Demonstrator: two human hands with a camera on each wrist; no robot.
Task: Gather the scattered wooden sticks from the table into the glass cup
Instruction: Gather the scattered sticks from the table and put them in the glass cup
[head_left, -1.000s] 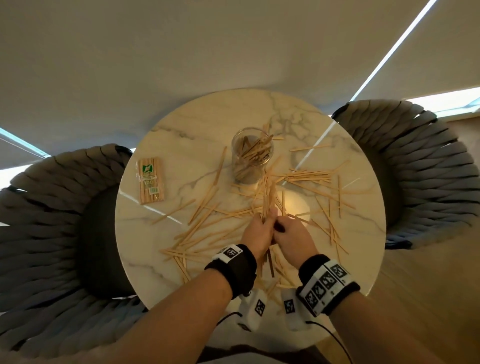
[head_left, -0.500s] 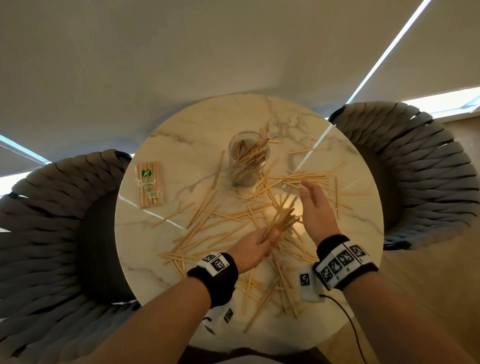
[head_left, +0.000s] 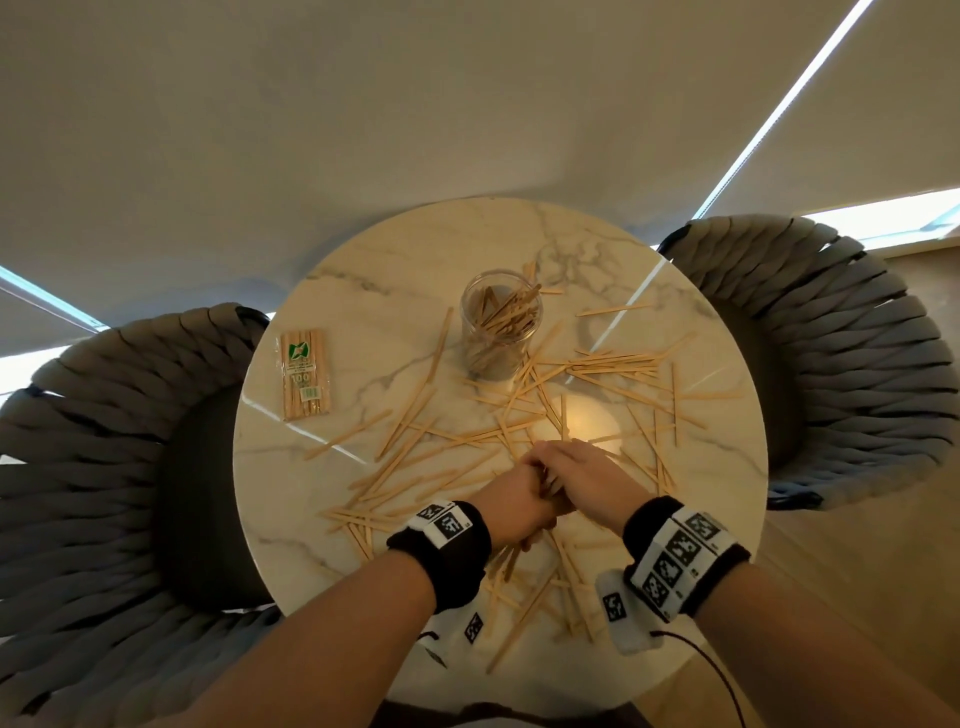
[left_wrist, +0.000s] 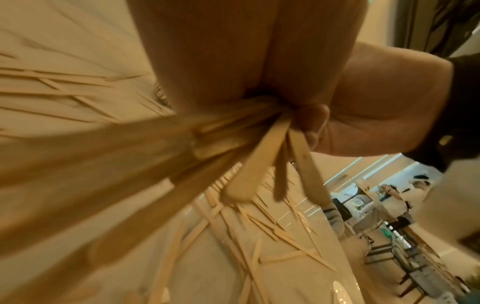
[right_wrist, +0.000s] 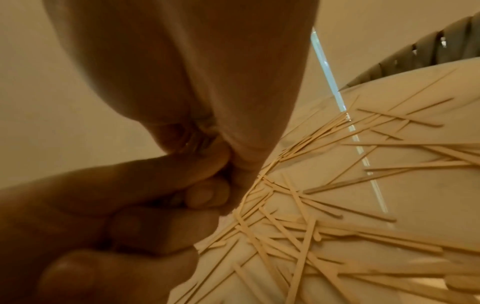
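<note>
Pale wooden sticks (head_left: 415, 467) lie scattered over the round marble table (head_left: 363, 280). The glass cup (head_left: 501, 332) stands at the far middle with several sticks in it. My two hands meet near the table's front middle. My left hand (head_left: 511, 491) grips a bundle of sticks (left_wrist: 182, 148) in its fist, and their ends poke out below it (head_left: 511, 558). My right hand (head_left: 576, 470) lies against the left fist, and its fingertips (left_wrist: 315, 117) pinch sticks at the bundle. In the right wrist view the left hand's curled fingers (right_wrist: 103, 226) hide the bundle.
A sealed packet of sticks (head_left: 305, 375) lies at the table's left. Grey woven chairs stand at the left (head_left: 104, 441) and right (head_left: 841, 338). Loose sticks also lie under my wrists near the front edge (head_left: 524, 618).
Half a second ago my right hand was open and stretched out to the right over the sticks. It has come back against the left hand, which still holds its bundle.
</note>
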